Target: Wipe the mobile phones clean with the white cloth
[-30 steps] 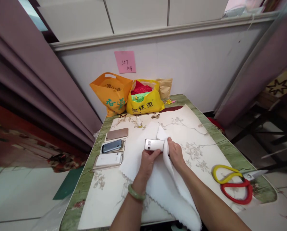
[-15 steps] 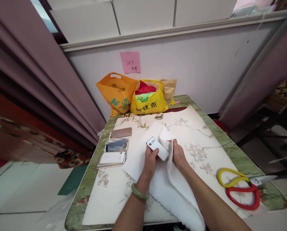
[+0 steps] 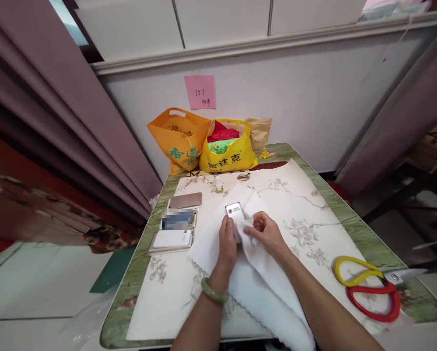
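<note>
Upright in my left hand (image 3: 227,240) is a white mobile phone (image 3: 234,210), its back with camera and speaker holes toward me. Those fingers are closed around its left side. My right hand (image 3: 268,232) pinches a fold of white cloth (image 3: 264,287) against the phone's right side, covering its lower part. The rest of the cloth, with a scalloped edge, spreads under both hands and hangs over the front table edge. Left of my hands lie a rose-gold phone (image 3: 185,200), a phone with a blurred screen (image 3: 177,219) and a white phone (image 3: 172,238) on top of another device.
Large scissors (image 3: 372,287) with yellow and red handles lie at the right table edge. A small bottle (image 3: 219,184) and a brownish looped item (image 3: 244,176) stand farther back. An orange bag (image 3: 180,141), a yellow bag (image 3: 228,158) and a tan pouch (image 3: 260,132) line the wall side.
The phone has turned from a slant to nearly upright. My right hand has brought the cloth fold leftward over the phone's lower part.
</note>
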Action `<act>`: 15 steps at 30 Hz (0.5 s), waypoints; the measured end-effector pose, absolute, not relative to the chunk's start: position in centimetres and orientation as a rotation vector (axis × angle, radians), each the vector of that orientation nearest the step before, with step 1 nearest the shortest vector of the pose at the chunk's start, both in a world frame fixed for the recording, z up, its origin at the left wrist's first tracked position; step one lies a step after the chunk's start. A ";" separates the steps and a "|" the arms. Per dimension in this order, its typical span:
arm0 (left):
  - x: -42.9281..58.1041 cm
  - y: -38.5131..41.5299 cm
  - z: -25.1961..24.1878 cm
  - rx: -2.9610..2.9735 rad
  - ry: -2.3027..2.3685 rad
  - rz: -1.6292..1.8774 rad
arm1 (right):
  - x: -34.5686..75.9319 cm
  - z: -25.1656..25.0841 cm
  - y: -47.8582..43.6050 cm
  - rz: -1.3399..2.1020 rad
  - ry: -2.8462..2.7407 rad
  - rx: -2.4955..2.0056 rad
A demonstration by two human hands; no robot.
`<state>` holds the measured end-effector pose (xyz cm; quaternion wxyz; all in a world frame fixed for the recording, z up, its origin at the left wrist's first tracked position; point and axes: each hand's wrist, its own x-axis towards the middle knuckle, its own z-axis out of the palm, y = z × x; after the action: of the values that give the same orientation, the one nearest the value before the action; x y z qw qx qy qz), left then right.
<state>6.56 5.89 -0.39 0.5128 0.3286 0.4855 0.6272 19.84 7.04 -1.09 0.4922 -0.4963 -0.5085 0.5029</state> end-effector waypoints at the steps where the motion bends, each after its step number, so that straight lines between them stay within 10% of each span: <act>1: 6.5 5.9 -0.4 0.795 1.177 1.512 | 19.9 -1.1 7.0 1.238 -1.265 -1.208; 15: 6.1 6.1 -1.3 0.937 1.269 1.476 | 20.1 -0.7 6.8 1.300 -1.450 -1.233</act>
<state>6.10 6.11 -1.32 0.4714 0.3825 0.5180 0.6026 20.13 6.85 -0.75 0.4062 -0.4888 -0.5748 0.5154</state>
